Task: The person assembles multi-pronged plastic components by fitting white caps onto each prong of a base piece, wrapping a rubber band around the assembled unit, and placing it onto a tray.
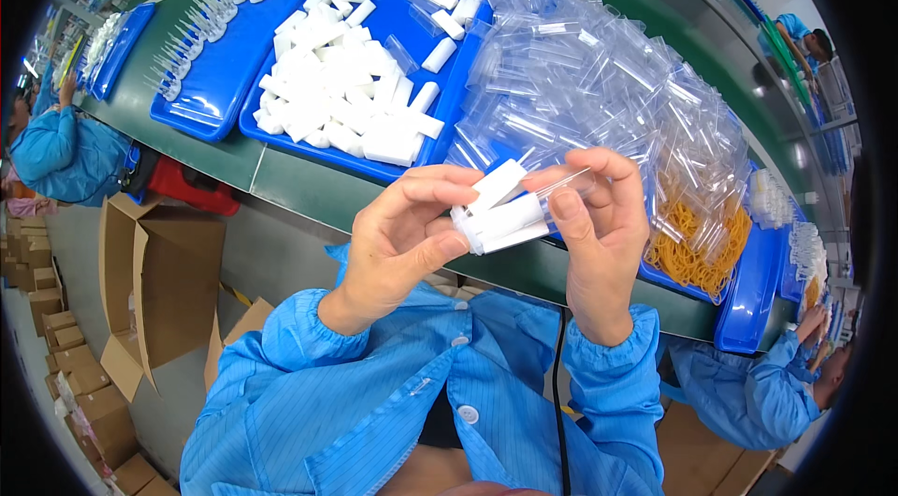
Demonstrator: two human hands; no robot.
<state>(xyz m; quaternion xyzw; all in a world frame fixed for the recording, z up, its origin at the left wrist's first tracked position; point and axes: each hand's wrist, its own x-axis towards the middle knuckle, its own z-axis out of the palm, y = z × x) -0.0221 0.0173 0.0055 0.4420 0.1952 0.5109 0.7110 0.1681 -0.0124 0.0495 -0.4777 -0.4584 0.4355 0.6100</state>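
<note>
In front of my chest, my left hand (pixel 398 230) pinches a small translucent plastic base (pixel 468 229) between thumb and fingers. White rectangular blocks (pixel 513 217) stick out from it to the right, and one more white block (pixel 499 185) tilts above them by the fingertips. My right hand (pixel 603 225) grips a clear plastic sleeve (pixel 569 184) between thumb and fingers, at the right end of the blocks. How far the sleeve overlaps the blocks is hard to tell. Just beyond my hands lies a blue tray (pixel 323 157) heaped with similar white blocks (pixel 341 75).
A big pile of clear plastic sleeves (pixel 599 75) lies right of the tray, beside orange rubber bands (pixel 702 253). Another blue tray (pixel 201 113) carries rows of spiky translucent parts (pixel 210 19). Co-workers sit at both sides; an open cardboard box (pixel 178 272) stands on the floor at left.
</note>
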